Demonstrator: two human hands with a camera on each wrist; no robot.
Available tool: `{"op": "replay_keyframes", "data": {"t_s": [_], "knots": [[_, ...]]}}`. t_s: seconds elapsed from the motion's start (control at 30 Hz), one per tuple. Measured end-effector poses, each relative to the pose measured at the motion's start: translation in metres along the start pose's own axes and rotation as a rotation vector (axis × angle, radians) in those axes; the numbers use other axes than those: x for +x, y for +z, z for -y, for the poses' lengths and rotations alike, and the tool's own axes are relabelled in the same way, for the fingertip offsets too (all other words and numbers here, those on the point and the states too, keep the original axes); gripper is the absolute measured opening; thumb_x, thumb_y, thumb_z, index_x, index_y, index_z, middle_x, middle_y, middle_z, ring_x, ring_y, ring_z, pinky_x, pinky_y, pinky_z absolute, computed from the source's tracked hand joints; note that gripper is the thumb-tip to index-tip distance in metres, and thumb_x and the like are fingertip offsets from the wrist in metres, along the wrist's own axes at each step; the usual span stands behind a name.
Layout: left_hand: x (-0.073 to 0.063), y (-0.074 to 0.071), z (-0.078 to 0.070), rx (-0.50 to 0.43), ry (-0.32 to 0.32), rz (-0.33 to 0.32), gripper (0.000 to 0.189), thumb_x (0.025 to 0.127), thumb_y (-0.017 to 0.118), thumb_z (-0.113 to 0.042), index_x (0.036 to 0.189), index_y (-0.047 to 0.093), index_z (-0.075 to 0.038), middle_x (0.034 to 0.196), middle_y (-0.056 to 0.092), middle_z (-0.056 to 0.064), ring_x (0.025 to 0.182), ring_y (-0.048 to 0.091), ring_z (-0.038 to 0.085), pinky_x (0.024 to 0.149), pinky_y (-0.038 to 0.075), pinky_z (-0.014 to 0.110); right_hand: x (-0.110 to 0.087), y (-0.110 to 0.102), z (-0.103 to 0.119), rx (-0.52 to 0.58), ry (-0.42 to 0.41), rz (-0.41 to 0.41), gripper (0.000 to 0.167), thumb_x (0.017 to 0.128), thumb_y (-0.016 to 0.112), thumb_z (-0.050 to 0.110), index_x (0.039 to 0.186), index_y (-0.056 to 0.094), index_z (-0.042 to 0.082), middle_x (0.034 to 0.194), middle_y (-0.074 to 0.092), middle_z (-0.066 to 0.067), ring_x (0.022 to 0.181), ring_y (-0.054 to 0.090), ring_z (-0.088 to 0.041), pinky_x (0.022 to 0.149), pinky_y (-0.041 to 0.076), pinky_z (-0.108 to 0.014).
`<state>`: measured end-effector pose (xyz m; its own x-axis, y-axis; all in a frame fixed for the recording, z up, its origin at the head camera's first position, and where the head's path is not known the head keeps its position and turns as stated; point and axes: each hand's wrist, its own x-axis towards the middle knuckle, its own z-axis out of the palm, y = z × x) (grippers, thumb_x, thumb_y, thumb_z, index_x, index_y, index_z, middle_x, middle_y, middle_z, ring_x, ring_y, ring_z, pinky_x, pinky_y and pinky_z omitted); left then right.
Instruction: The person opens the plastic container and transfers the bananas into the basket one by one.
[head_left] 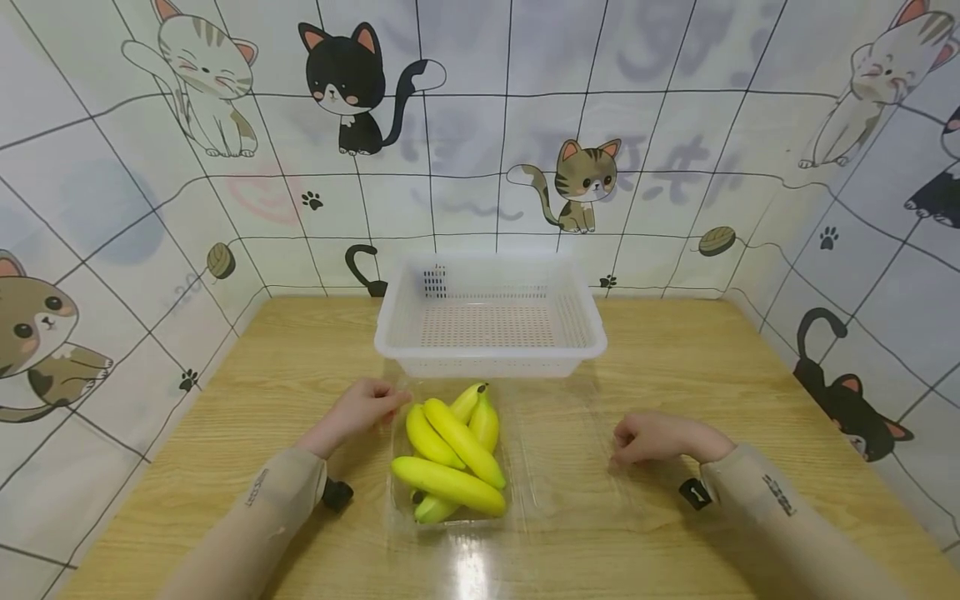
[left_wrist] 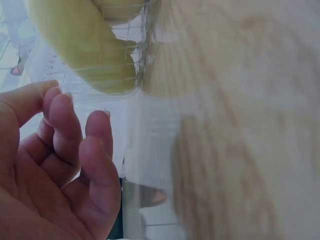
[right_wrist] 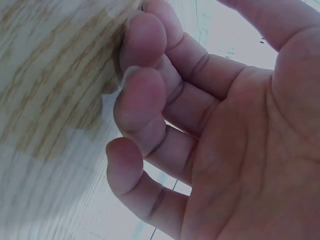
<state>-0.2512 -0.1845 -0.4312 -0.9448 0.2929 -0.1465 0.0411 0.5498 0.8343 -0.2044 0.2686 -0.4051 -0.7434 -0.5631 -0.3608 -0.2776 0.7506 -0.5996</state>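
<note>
**Bananas in Clear Box, Between Two Hands**

Head view: a heap of yellow bananas is lying in a clear plastic box on a wooden table. The left hand is touching the box's far left corner, just beside the fruit. A clear lid is spreading to the right; the right hand is resting near its outer edge, well apart from the bananas. A white basket is standing behind.

Left wrist view: thumb and forefinger are pinching the box's edge, the bananas showing just beyond.

Right wrist view: the fingers are bending; whether they are gripping the lid cannot be told.
</note>
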Motion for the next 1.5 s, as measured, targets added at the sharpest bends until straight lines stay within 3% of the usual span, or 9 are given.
{"op": "replay_keyframes", "data": {"t_s": [0.37, 0.57, 0.83, 1.13, 1.33, 1.5], "knots": [[0.013, 0.000, 0.008, -0.105, -0.034, -0.021, 0.045, 0.094, 0.063, -0.040, 0.066, 0.049, -0.008, 0.064, 0.053, 0.006, 0.053, 0.040, 0.015, 0.052, 0.042, 0.028, 0.007, -0.003, 0.001, -0.037, 0.014, -0.056, 0.031, 0.085, 0.073, 0.029, 0.067, 0.052, 0.014, 0.059, 0.046, 0.008, 0.053, 0.042, -0.007, 0.050, 0.036, -0.023], [0.015, 0.000, 0.006, -0.124, -0.042, -0.019, 0.047, 0.093, 0.062, -0.044, 0.068, 0.050, -0.007, 0.065, 0.052, 0.004, 0.056, 0.042, 0.016, 0.056, 0.044, 0.029, 0.007, -0.007, 0.003, -0.049, 0.020, -0.044, 0.031, 0.086, 0.072, 0.029, 0.067, 0.052, 0.014, 0.060, 0.045, 0.008, 0.055, 0.041, -0.006, 0.051, 0.035, -0.023], [0.011, 0.001, 0.007, -0.166, -0.031, -0.019, 0.045, 0.095, 0.059, -0.044, 0.071, 0.049, -0.007, 0.068, 0.052, 0.005, 0.060, 0.045, 0.017, 0.057, 0.047, 0.031, 0.008, -0.023, 0.012, -0.081, 0.031, -0.125, 0.023, 0.088, 0.069, 0.032, 0.078, 0.061, 0.013, 0.069, 0.052, 0.005, 0.061, 0.047, -0.011, 0.055, 0.040, -0.028], [0.006, 0.003, 0.017, -0.391, -0.032, 0.092, 0.036, 0.098, 0.057, -0.037, 0.085, 0.051, -0.004, 0.080, 0.050, 0.006, 0.072, 0.052, 0.019, 0.063, 0.050, 0.032, 0.011, -0.032, 0.038, -0.150, -0.074, -0.242, 0.022, 0.090, 0.068, 0.034, 0.094, 0.064, 0.013, 0.079, 0.059, 0.005, 0.068, 0.051, -0.011, 0.060, 0.043, -0.030], [0.006, 0.004, 0.024, -0.522, -0.033, 0.127, 0.035, 0.098, 0.058, -0.031, 0.101, 0.051, 0.003, 0.082, 0.053, 0.003, 0.073, 0.054, 0.016, 0.063, 0.049, 0.030, 0.018, -0.031, 0.063, -0.188, -0.136, -0.254, 0.033, 0.090, 0.068, 0.038, 0.110, 0.063, 0.012, 0.084, 0.061, 0.007, 0.069, 0.054, -0.009, 0.061, 0.046, -0.029], [0.004, 0.004, 0.027, -0.598, -0.027, 0.147, 0.032, 0.098, 0.058, -0.029, 0.103, 0.051, 0.002, 0.081, 0.055, 0.002, 0.070, 0.055, 0.015, 0.063, 0.051, 0.028, 0.025, -0.028, 0.080, -0.197, -0.199, -0.238, 0.032, 0.091, 0.067, 0.036, 0.115, 0.061, 0.016, 0.086, 0.061, 0.009, 0.072, 0.056, -0.009, 0.062, 0.048, -0.029]]}}
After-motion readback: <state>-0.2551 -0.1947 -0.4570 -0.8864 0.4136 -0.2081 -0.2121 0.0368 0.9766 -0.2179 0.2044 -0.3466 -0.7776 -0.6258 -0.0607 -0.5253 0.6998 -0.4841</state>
